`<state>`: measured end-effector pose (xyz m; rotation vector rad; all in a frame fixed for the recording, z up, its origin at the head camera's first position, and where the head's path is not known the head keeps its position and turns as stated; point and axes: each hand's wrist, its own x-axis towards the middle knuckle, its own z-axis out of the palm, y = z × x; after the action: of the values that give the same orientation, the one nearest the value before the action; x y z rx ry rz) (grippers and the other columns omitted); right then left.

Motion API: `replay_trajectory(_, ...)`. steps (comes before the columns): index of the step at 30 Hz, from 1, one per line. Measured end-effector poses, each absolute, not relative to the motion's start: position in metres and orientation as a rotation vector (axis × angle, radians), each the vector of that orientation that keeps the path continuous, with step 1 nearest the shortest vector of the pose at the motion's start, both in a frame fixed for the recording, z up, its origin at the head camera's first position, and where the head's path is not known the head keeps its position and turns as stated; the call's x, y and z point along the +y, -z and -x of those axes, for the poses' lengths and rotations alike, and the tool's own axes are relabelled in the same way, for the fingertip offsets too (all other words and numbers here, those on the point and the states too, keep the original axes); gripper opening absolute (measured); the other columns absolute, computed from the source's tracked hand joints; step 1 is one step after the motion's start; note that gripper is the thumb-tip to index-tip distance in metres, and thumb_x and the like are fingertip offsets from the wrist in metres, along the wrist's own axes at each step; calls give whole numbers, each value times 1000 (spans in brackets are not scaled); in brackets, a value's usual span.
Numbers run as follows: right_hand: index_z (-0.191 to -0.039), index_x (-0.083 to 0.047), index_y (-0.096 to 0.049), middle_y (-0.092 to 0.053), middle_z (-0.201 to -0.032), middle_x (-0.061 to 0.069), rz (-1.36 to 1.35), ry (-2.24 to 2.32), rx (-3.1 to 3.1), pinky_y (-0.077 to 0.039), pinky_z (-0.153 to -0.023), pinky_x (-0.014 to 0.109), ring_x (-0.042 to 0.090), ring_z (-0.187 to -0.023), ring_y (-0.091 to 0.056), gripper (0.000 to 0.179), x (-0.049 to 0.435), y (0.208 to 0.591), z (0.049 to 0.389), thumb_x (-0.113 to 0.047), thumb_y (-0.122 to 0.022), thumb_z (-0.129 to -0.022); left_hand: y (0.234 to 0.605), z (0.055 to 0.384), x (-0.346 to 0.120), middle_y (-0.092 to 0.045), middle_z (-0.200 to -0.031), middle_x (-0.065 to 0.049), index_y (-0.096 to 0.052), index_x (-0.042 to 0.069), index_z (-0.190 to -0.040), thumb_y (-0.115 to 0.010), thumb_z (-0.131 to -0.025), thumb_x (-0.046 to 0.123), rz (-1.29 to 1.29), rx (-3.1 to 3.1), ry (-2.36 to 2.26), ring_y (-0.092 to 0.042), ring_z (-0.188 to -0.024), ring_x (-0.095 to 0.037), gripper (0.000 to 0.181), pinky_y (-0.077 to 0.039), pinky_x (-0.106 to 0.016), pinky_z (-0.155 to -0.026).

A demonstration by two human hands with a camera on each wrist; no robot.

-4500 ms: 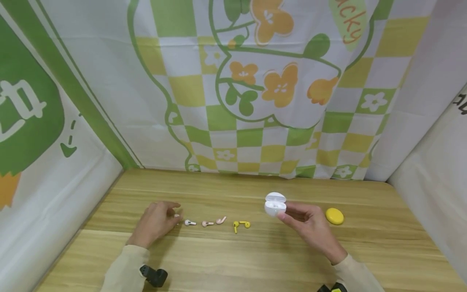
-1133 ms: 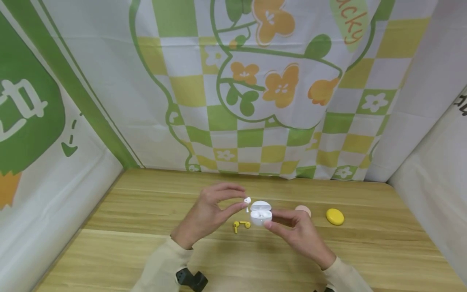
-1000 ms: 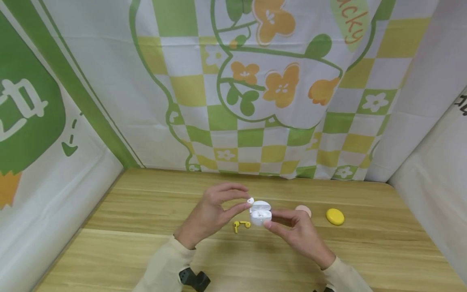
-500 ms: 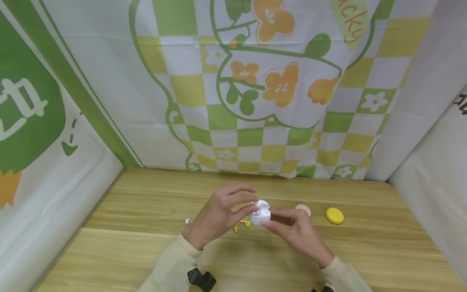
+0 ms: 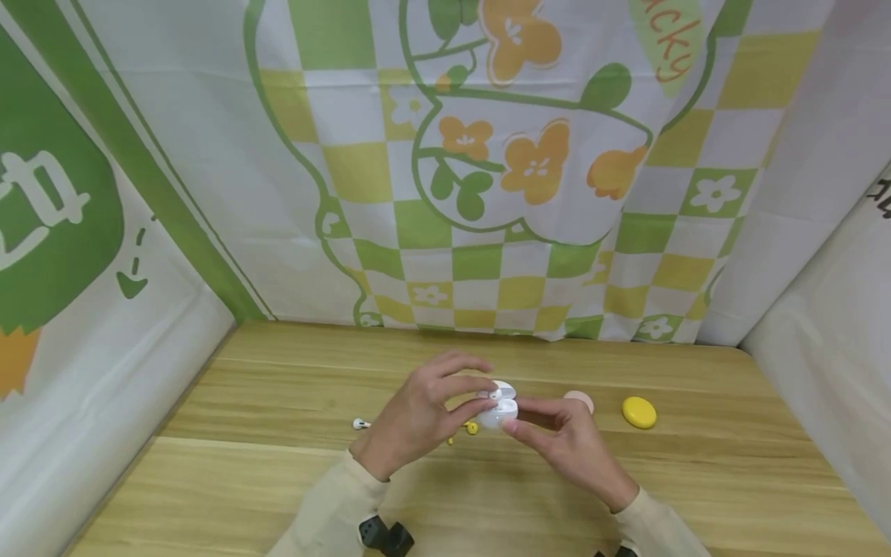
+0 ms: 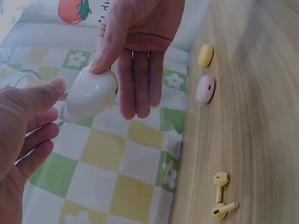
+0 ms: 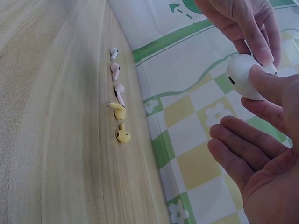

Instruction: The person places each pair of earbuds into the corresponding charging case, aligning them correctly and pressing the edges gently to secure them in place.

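In the head view my right hand (image 5: 574, 445) grips a small white earbud case (image 5: 497, 416) above the table, its lid raised. My left hand (image 5: 421, 410) pinches a white earbud (image 5: 495, 394) at the case opening; fingers hide most of it. How far the bud sits in its slot cannot be seen. From the left wrist, the case's glossy back (image 6: 93, 93) faces me, with the right thumb on it. Another white earbud (image 7: 114, 53) lies on the table, in line with two pink earbuds (image 7: 115, 71) and two yellow earbuds (image 7: 123, 135).
A pink round case (image 5: 579, 401) and a yellow round case (image 5: 639, 412) lie right of my hands on the wooden table (image 5: 230, 480). A patterned cloth (image 5: 473, 294) hangs along the table's back edge.
My left hand has brought a white earbud from the table's left side across to the case, where its fingers now stay. My right hand has shifted the open case slightly left.
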<state>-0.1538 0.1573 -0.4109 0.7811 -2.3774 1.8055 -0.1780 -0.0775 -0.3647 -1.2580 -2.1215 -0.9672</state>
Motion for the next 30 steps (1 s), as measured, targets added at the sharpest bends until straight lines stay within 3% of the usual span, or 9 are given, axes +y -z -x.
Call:
replay_trajectory(9, -119, -3, -74, -74, -113, 8, -791, -1812, -2337, -57, -88, 32, 23, -107, -70, 25, 157, 412, 156, -9, -74, -94, 368, 176, -77, -68, -119, -6, -77, 11, -99, -82, -87, 8, 1278, -2135, 1033, -64, -110, -19, 14, -55, -35, -93)
replay_trajectory(22, -120, -3, -74, -74, -115, 10, -806, -1836, -2309, -59, -85, 34, 22, -107, -70, 26, 158, 412, 157, -6, -73, -94, 370, 174, -71, -69, -116, -8, -76, 10, -93, -83, -86, 13, 1250, -2165, 1124, -64, -108, -19, 10, -53, -26, -91)
replay_trajectory(30, -119, -2, -74, -75, -113, 9, -811, -1832, -2290, -59, -85, 34, 22, -106, -71, 26, 157, 411, 156, -6, -73, -93, 371, 172, -66, -70, -114, -7, -69, 14, -82, -82, -87, 15, 1181, -2165, 1126, -63, -110, -18, 14, -53, -30, -94)
